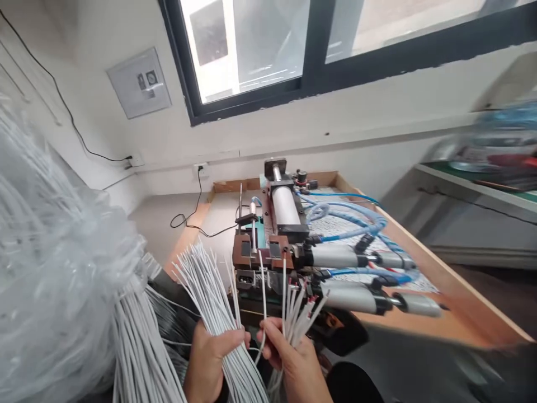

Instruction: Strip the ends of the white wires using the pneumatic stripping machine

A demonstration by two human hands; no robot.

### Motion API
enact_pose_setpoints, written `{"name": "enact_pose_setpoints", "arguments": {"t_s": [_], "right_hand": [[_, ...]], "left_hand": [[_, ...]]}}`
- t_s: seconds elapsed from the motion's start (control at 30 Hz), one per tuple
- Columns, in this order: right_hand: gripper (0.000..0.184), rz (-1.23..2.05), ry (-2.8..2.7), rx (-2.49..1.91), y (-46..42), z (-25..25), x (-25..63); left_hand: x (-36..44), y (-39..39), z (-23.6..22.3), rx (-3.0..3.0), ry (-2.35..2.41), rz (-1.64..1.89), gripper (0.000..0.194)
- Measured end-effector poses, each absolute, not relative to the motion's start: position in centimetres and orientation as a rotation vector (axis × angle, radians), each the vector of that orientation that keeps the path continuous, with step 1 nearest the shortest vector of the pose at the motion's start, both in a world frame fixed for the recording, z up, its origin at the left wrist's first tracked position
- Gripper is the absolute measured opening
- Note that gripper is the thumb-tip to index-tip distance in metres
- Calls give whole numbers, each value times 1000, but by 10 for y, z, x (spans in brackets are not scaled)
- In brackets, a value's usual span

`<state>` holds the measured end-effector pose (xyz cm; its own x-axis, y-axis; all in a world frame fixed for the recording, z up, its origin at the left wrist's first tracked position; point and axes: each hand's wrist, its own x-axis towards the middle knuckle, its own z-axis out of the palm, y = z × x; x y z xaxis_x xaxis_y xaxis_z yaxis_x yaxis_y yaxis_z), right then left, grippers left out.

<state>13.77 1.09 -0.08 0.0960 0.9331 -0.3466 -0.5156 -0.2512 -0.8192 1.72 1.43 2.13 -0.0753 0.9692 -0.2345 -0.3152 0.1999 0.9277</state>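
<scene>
My left hand (218, 355) is closed around a thick bundle of white cables (207, 285), whose ends fan out upward. With thumb and fingertips, my right hand (296, 358) pinches a single white cable (263, 280) that points up in front of the machine. The same hand also holds a smaller bunch of white cables (296, 319); red shows at several of their ends. Just beyond both hands stands a machine with pneumatic cylinders (286, 207). Its brown clamp blocks (243, 250) face me, close to the tip of the single cable.
On the left, clear plastic wrap (62, 291) covers more white cables (140, 341). Blue air hoses (356, 229) loop right of the cylinders, inside a wooden-edged tray (461, 294). A black power cord (197, 215) runs to the wall socket. A shelf (482, 182) juts out at right.
</scene>
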Motion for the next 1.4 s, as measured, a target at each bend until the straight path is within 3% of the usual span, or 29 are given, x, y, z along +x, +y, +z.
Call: {"name": "enact_pose_setpoints", "arguments": {"t_s": [0.4,0.67,0.8,1.0,1.4], "right_hand": [[33,1612,-501,-1127,17,-6,136],[26,1743,-642,-994,22,12,134],[27,1636,-670,-1011,21,13,130],[28,1529,-494,-1123,17,3,135],[22,1691,-541,-1021,26,8,136]], "left_hand": [[18,14,24,680,1136,1293,14],[22,11,31,763,1078,1272,18],[25,11,34,838,975,1249,24],[20,14,22,738,1109,1253,10],[23,17,25,690,1132,1280,16]]}}
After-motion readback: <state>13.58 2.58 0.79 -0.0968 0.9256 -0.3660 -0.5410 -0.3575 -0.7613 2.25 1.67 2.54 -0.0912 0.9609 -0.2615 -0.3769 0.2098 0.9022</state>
